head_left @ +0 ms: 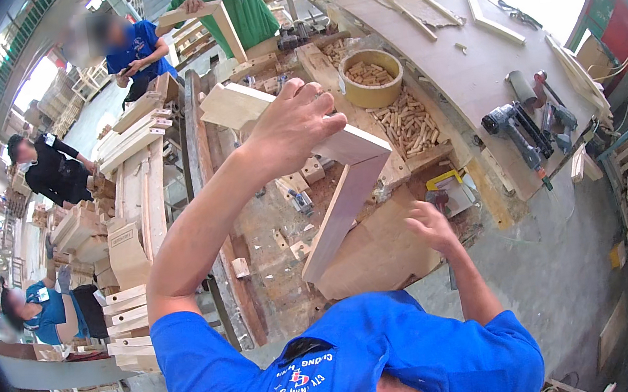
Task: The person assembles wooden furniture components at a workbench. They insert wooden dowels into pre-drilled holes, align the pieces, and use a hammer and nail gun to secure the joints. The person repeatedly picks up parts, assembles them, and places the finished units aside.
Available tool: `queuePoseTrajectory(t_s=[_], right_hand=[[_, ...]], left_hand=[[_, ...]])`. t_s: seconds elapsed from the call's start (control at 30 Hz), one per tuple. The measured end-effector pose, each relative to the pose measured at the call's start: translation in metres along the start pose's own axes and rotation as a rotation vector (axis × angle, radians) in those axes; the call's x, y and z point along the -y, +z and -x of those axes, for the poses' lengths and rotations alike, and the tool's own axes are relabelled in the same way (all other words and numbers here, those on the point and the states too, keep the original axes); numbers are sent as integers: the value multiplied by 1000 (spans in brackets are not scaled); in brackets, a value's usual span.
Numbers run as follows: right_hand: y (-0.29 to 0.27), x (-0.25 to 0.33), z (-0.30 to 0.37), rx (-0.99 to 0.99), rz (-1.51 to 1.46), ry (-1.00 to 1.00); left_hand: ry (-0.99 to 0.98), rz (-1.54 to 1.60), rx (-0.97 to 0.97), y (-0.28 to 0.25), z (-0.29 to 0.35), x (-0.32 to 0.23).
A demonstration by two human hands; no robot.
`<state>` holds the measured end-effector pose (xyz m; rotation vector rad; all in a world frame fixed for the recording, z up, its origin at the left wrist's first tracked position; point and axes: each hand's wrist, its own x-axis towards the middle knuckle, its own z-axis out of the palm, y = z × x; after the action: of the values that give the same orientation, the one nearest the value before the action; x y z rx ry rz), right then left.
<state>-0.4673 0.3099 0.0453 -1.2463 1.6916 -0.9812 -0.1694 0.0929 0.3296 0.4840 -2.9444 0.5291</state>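
The left hand [298, 120] clamps a smooth, pale, angular wooden frame [342, 214], the right hand [431, 227] loosely parted nearby.

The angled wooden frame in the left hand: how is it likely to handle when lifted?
The angled wooden frame is probably stiff, since its boards look straight and solid. It may feel lopsided, as the left hand grips one board while another slopes away from the corner. Its pale, unpainted-looking surface suggests little slipperiness.

Left hand [298, 126] on wooden frame [345, 212].
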Motion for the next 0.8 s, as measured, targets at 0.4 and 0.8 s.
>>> queuePoseTrajectory(t_s=[0.4, 0.8], right_hand=[[108, 59, -35, 161, -991, 300], [169, 39, -89, 68, -1292, 817]], left_hand=[[-419, 238, -251, 86, 15, -47], [-796, 749, 445, 188, 184, -112]])
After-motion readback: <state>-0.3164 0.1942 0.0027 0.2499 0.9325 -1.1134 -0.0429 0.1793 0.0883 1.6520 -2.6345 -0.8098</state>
